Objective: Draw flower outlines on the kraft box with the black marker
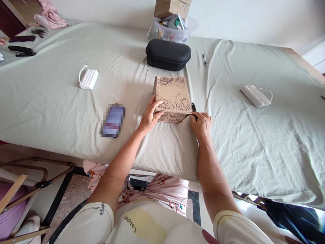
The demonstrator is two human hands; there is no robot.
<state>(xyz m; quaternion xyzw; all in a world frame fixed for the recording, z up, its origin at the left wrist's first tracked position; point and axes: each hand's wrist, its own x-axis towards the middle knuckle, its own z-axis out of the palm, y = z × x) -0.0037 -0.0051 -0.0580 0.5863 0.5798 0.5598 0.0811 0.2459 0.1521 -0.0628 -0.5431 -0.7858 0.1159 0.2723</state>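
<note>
A small cardboard box (173,93) covered in dark scribbled loops sits on the cloth-covered table in front of me. My left hand (149,117) grips its near left corner, with fingers on the left side and top edge and the thumb at the front edge. At the box's near right corner, my right hand (202,124) is closed around a black pen (194,107), which points up and away along the right side. The fingertips lie right by that corner; whether they touch it I cannot tell.
Behind the box lies a black hard case (168,54), with a clear plastic tub (175,33) beyond. A phone (113,120) and a white power bank (89,79) lie left; another white power bank (255,96) and a second pen (204,60) are right. A stapler (22,51) sits far left.
</note>
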